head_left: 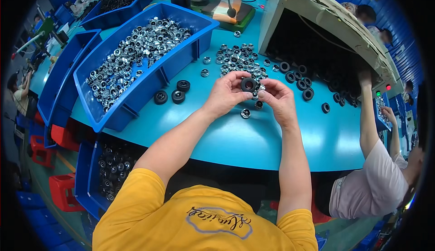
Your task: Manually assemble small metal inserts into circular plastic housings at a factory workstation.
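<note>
Above the turquoise table my left hand (224, 96) pinches a small black toy tyre (248, 85) between thumb and fingers. Close beside it, my right hand (280, 100) has its thumb and fingers closed round a shiny chrome wheel hub (261, 87), partly hidden by the fingers. The tyre and the hub are next to each other; whether they touch I cannot tell. Behind my hands lies a loose pile of chrome wheel hubs (235, 57). One chrome hub (245, 113) sits on the table just in front of them. Several black tyres (307, 94) are spread to the right.
A large blue bin (156, 79) of chrome hubs stands at the left, with three black wheels (178, 97) beside it. At the right, a pale box-shaped machine (272, 22) opens over more tyres. A co-worker's arm (368, 110) reaches into it. Below the table edge sits another blue bin (86, 178).
</note>
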### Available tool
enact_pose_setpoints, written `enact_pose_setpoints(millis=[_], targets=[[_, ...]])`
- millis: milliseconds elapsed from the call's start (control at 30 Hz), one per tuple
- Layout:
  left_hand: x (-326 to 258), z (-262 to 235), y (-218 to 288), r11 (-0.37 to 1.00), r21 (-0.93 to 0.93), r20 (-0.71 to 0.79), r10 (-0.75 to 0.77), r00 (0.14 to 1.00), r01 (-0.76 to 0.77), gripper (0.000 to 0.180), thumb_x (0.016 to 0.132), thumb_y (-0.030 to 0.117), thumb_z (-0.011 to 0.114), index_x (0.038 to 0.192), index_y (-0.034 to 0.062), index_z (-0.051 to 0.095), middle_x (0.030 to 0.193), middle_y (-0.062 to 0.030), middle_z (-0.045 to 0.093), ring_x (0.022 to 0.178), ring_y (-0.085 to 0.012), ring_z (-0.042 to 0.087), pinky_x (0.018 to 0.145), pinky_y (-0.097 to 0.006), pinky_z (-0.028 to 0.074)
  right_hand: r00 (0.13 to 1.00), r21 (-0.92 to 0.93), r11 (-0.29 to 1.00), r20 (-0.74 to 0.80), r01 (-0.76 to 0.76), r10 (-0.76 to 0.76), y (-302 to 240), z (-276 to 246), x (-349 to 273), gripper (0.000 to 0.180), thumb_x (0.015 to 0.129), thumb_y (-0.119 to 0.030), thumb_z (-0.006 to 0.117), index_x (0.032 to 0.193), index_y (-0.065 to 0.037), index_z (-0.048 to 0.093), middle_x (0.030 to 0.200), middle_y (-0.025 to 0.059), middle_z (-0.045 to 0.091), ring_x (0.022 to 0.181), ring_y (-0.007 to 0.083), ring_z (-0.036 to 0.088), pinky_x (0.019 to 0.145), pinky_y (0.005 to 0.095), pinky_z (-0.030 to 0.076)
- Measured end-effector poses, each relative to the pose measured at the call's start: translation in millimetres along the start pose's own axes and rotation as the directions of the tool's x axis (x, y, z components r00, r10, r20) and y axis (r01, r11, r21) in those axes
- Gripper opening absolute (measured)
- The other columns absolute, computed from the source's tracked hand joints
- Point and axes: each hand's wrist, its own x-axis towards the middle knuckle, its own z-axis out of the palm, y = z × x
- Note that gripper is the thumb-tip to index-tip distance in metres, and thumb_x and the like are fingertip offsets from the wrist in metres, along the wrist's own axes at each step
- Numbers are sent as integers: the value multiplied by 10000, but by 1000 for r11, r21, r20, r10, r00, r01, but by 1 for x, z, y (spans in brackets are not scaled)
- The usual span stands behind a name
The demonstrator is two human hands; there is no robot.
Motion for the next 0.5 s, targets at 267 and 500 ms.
enact_pose_setpoints(millis=[267, 500], targets=[[-2, 9, 2, 983, 182, -84, 10, 996, 6, 499, 818, -67, 748, 1273, 2, 555, 1041, -86, 720, 959, -135, 691, 828, -269, 568, 998, -99, 993, -11, 59, -60, 5, 4, 2, 319, 800, -33, 822, 1087, -21, 683, 966, 41, 699, 861, 105, 670, 771, 245, 559], [-4, 9, -7, 930, 355, -58, 125, 990, -97, 462, 836, -50, 728, 1273, -1, 584, 1034, -77, 721, 908, -123, 686, 801, -273, 564, 965, -410, 893, -98, 183, -243, 18, 15, 2, 298, 728, -65, 866, 980, -45, 709, 895, 16, 671, 788, 95, 654, 734, 238, 547]])
